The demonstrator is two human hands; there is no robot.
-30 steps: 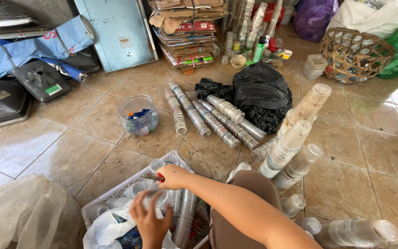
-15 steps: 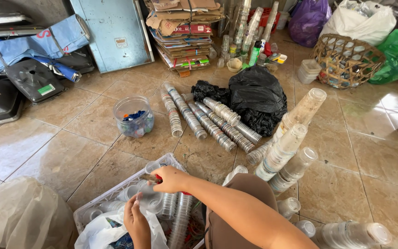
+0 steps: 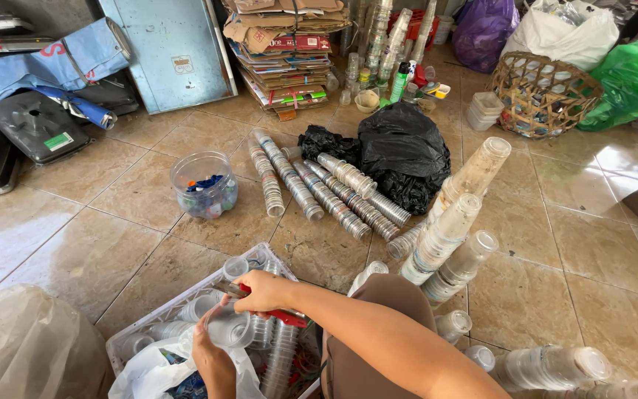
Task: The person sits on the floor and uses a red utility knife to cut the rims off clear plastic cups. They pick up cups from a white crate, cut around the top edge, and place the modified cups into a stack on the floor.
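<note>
Clear plastic cup (image 3: 232, 329) lies on its side over the near white crate (image 3: 186, 299) — left hand (image 3: 212, 360) grips it from below; right hand (image 3: 263, 290), just above, pinches red-handled scissors (image 3: 275, 313).

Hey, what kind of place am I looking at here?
Probably a recyclables sorting spot: rows of nested clear plastic cups on the tiled floor, a bundled stack of flattened cardboard, and a round clear tub of bottle caps.

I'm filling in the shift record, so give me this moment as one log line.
left hand: holds clear plastic cup | right hand: grips red-handled tool at cup | under hands: white crate of cups
</note>
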